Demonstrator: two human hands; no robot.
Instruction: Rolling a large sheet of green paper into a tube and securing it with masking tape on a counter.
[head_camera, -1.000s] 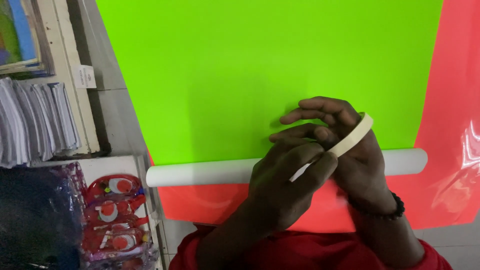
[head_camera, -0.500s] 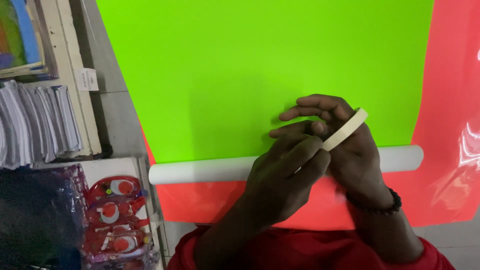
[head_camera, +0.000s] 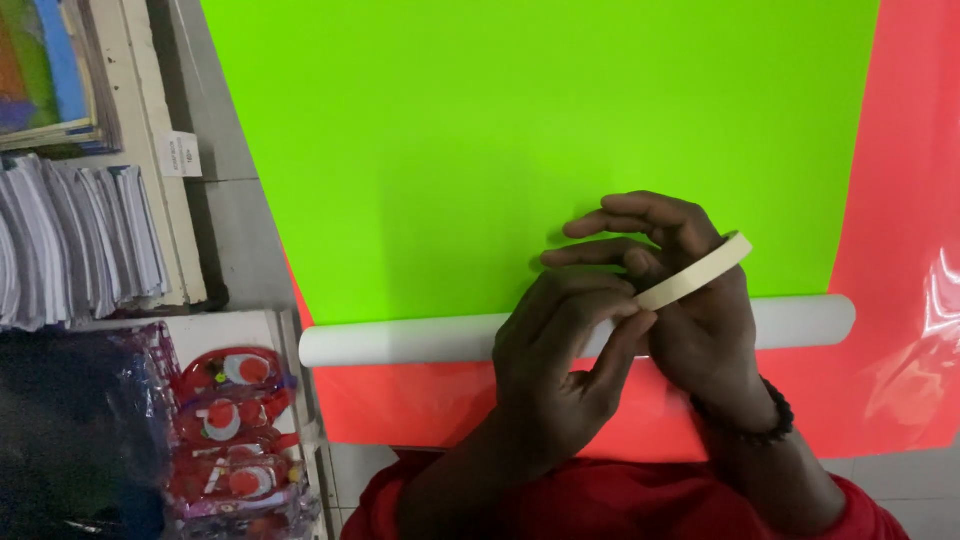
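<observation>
A beige roll of masking tape (head_camera: 700, 270) is held edge-on in my right hand (head_camera: 700, 330), whose fingers spread above it. My left hand (head_camera: 560, 360) pinches the roll's near end with thumb and forefinger. Both hands hover over a white rolled tube (head_camera: 400, 338) that lies across the lower edge of a bright green sheet (head_camera: 520, 130). Under that lies a glossy red-orange sheet (head_camera: 900, 250). A dark bead bracelet circles my right wrist.
Stacks of white paper (head_camera: 70, 240) and a cream shelf edge (head_camera: 150, 150) stand at the left. Red and clear packaged items (head_camera: 230, 430) lie at the lower left beside a dark blue bag (head_camera: 60, 440). Grey tiled floor (head_camera: 230, 220) shows between.
The hands and tape have held nearly the same pose; the view shifted slightly left, and my left fingers crept a little along the roll.
</observation>
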